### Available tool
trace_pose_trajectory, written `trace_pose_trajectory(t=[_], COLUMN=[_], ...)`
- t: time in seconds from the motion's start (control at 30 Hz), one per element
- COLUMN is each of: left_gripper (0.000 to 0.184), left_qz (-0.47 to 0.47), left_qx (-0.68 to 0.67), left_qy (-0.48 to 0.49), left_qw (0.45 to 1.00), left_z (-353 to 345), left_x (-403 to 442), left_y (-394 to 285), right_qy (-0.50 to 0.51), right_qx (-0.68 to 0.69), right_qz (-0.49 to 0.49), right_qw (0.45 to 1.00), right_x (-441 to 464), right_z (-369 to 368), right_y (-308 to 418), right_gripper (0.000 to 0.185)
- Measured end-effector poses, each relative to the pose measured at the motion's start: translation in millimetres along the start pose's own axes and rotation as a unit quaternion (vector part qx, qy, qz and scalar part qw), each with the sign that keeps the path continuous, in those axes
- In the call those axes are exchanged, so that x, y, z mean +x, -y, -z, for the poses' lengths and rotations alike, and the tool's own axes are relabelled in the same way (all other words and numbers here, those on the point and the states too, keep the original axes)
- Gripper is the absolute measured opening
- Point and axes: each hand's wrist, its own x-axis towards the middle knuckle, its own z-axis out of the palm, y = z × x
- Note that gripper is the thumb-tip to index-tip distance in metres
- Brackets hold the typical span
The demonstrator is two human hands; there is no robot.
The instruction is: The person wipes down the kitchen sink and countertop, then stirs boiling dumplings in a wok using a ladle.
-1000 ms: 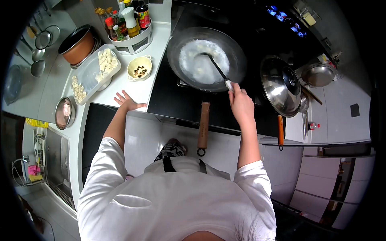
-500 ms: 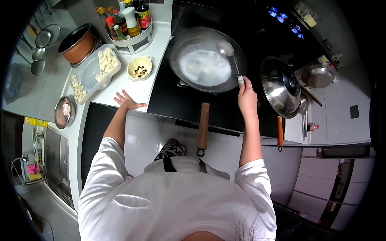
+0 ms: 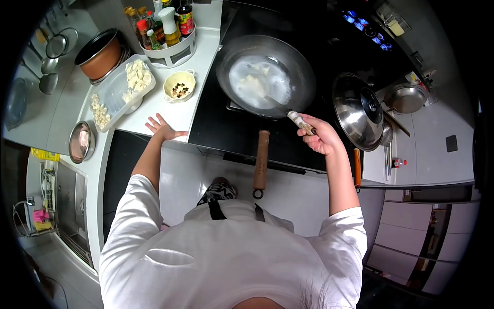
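Note:
My right hand (image 3: 320, 136) is closed around the handle of a ladle (image 3: 298, 120). The ladle's bowl is sunk in the whitish, foamy liquid (image 3: 260, 82) inside the wok (image 3: 303, 72), so it is hidden. Pale pieces show at the liquid's surface. From the wok a brown handle (image 3: 261, 159) points toward my body. My left hand (image 3: 162, 128) rests with spread fingers on the white counter edge, holding nothing. Closest to it are a small cream bowl (image 3: 170, 96) with dark bits in it and a plastic tub (image 3: 114, 103) of white cubes and smaller pale pieces.
A domed metal lid (image 3: 355, 116) stands right of the wok on the black cooktop (image 3: 211, 118). At the back left are a round rack (image 3: 180, 55) of bottles and a copper-coloured pot (image 3: 100, 61). A metal bowl (image 3: 91, 141) sits near the sink (image 3: 74, 206).
My right hand has moved right and toward my body, tilting the ladle. Its bowl has gone from the wok's far right side down into the liquid. My left hand stays put.

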Motion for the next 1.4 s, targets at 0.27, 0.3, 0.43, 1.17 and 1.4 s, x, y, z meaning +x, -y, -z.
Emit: trace_pose_trajectory(t=[0.27,0.3,0.43,1.17,1.4], left_gripper=[0.169,0.169,0.169,0.167,0.168], left_qz=[0.003,0.004,0.001,0.003,0.006], left_qx=[0.009,0.012,0.028,0.017,0.014], left_qy=[-0.006,-0.006,-0.001,-0.009,-0.005], left_qw=[1.0,1.0,1.0,1.0,1.0], left_z=[-5.3,-5.2,-4.0,-10.0,-5.5], left_x=[7.2,7.1,7.8,13.7,8.3], left_y=[2.9,2.5,1.8,4.6,1.9], right_qy=[0.021,0.02,-0.006,-0.155,-0.26], right_qx=[-0.016,-0.025,-0.05,-0.312,-0.589], right_qz=[0.035,0.044,0.07,0.2,0.358], right_qw=[0.999,0.999,0.996,0.916,0.676], right_x=[-26.8,-28.9,-32.9,-44.9,-72.6], right_z=[-6.8,-7.1,-7.5,-18.0,-19.2], right_y=[-12.2,-13.5,-17.3,-51.8,-54.4], right_gripper=[0.038,0.038,0.038,0.046,0.046])
